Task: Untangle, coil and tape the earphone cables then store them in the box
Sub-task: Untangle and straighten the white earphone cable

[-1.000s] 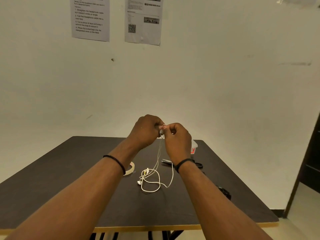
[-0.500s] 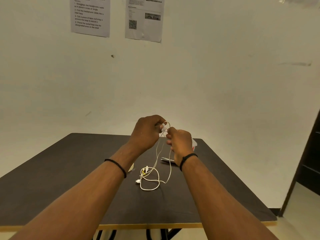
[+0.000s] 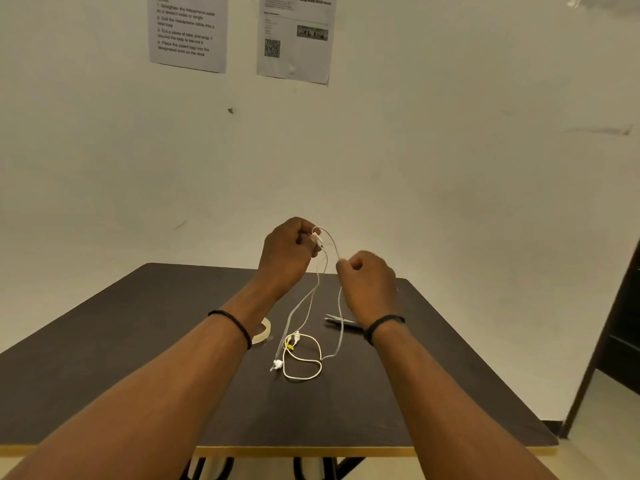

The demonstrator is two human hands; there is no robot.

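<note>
A white earphone cable point(image 3: 302, 365) hangs from my two raised hands and ends in loose loops on the dark table point(image 3: 138, 341). My left hand point(image 3: 287, 251) pinches the upper part of the cable, where a small white piece shows at its fingertips. A short arc of cable runs from there to my right hand point(image 3: 367, 278), which pinches the cable lower and to the right. One strand drops from each hand to the table. An earbud point(image 3: 276, 364) and a bit with a yellow tie point(image 3: 290, 342) lie among the loops. The box is hidden behind my right hand.
A roll of clear tape point(image 3: 262, 336) lies on the table just behind my left forearm. Scissors point(image 3: 341, 322) lie beside my right wrist. The wall behind carries two printed sheets point(image 3: 188, 29). A dark door edge point(image 3: 620, 323) stands at the far right.
My hands were together at the cable's top. My right hand has since slid down and to the right along the cable, opening an arc between the hands. The view has tilted slightly.
</note>
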